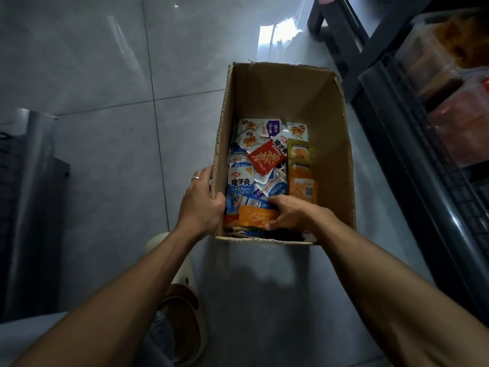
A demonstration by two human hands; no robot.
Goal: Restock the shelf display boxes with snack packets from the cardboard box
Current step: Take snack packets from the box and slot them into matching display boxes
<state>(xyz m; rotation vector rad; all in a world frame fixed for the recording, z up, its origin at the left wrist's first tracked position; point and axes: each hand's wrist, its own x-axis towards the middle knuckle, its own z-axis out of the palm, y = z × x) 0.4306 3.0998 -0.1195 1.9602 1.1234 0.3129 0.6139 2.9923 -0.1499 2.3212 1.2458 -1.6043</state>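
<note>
An open cardboard box (328,144) stands on the floor, its bottom covered with several mixed snack packets: blue and white ones (239,185), a red one (264,158), orange ones (301,185). My left hand (201,205) grips the box's left wall near the front corner, thumb inside, a ring on one finger. My right hand (291,213) is down inside the box at the front, fingers curled around an orange packet (255,217) and the blue packet under it.
A dark shelf unit (423,144) runs along the right, holding clear display boxes (447,67) with orange and red packets. A metal and dark object (31,181) stands at the left. My foot in a beige sandal (182,295) is below the box. Grey tiled floor all around.
</note>
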